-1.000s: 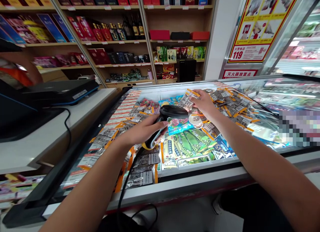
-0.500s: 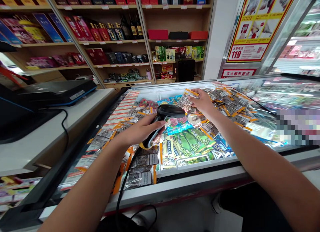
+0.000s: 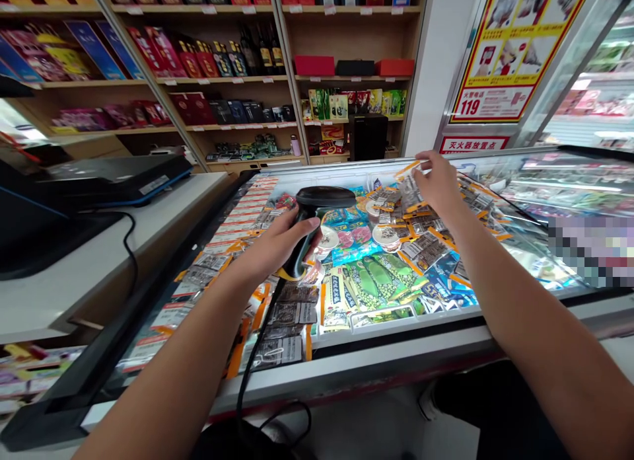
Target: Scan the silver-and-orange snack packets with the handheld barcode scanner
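Observation:
My left hand (image 3: 284,242) is wrapped round the handle of a black barcode scanner (image 3: 325,196), its head above the chest freezer (image 3: 391,349). A cable runs down from the handle. At the far side, my right hand (image 3: 440,186) pinches a small clear packet (image 3: 410,190) with an orange edge and dark contents. Similar packets (image 3: 426,250) lie in a loose pile under and beside that hand. Below the scanner are round white-lidded tubs (image 3: 386,235), a blue pack (image 3: 354,252) and green ice-pop packs (image 3: 381,278).
More orange-edged packets (image 3: 203,269) cover the freezer's glass on the left. A white counter (image 3: 185,195) with a black scale (image 3: 113,179) stands at the left. Shelves of boxes and bottles (image 3: 265,53) line the back. A fire-safety poster (image 3: 515,57) hangs at the right.
My right hand has moved right and away from me with a packet in its fingers. More packets now lie near the tubs. The scanner has risen slightly and shifted left.

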Demonstrator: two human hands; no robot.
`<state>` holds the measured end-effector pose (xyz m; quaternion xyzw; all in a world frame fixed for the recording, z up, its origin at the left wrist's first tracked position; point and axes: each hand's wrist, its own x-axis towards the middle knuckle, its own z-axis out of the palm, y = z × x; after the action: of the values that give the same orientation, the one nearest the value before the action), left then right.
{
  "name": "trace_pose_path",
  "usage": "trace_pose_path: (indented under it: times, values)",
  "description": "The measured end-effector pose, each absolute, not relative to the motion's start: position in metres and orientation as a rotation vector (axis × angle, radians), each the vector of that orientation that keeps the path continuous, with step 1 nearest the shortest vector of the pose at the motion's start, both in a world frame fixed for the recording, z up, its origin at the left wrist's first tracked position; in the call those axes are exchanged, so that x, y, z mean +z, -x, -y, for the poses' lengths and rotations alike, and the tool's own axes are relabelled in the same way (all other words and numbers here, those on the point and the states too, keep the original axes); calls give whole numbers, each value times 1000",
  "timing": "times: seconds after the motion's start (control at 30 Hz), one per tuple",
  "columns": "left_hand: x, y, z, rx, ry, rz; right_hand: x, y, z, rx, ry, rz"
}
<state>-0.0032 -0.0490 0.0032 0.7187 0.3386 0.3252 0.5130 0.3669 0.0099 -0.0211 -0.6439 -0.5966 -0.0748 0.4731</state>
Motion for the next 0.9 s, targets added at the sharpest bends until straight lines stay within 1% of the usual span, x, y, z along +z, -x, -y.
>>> trace_pose_path:
  times: [0.13,0.2,0.23,0.27,0.37,0.4,0.43,0.5,0.57,0.67,0.8,0.9]
  values:
    - [8,-2,48,978,-1610,-817,-15,-375,0,-473,1817,1431]
    - [10,-3,46,1073,-1550,-831,-12,-349,10,-464,1776,1481]
    - [11,-3,45,1110,-1526,-843,-11,-330,17,-362,1707,1577]
    - [11,-2,43,1140,-1507,-856,-11,-309,26,-184,1620,1709]
    - [10,2,40,1195,-1467,-887,-18,-240,58,521,1319,2149]
    - [9,4,39,1206,-1461,-889,-23,-220,69,661,1216,2281]
    - [9,5,39,1216,-1456,-886,-28,-203,80,729,1142,2368]
    - [9,6,39,1231,-1450,-870,-38,-180,96,742,1067,2476]
    - [9,6,39,1223,-1448,-856,-46,-170,103,704,1076,2531]
    - [8,5,39,1190,-1451,-849,-49,-176,98,801,1111,2519]
    - [9,6,40,1148,-1463,-835,-38,-205,76,928,1155,2317]
    - [13,10,44,1008,-1558,-828,-29,-231,55,1049,1263,1942]
